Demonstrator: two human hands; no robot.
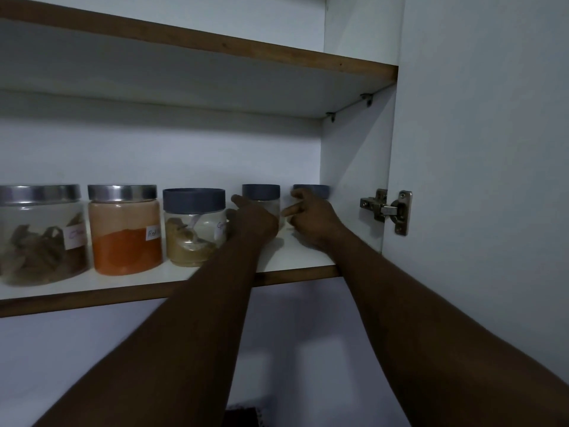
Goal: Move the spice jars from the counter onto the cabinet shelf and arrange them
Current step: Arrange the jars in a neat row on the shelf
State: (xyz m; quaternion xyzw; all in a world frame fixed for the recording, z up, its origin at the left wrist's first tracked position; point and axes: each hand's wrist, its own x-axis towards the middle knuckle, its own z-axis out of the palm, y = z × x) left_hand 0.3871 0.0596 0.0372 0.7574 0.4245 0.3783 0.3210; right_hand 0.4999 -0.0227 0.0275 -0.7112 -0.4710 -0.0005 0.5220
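Observation:
Five spice jars stand in a row on the white cabinet shelf [295, 257]. From the left: a steel-lidded jar of brown bark pieces [40, 235], a steel-lidded jar of orange-red powder [124, 232], and a grey-lidded jar of tan powder [192, 226]. Two smaller grey-lidded jars sit further back at the right. My left hand [255, 218] wraps the near left side of the fourth jar [261, 194]. My right hand [311, 217] curls round the fifth jar [312, 190], near the cabinet's right wall. Both hands hide the bodies of those jars.
An upper shelf [215, 47] runs above the jars. The cabinet's right side wall [354, 167] stands just right of the last jar. The open door with a metal hinge [386, 211] is at the right. The scene is dim.

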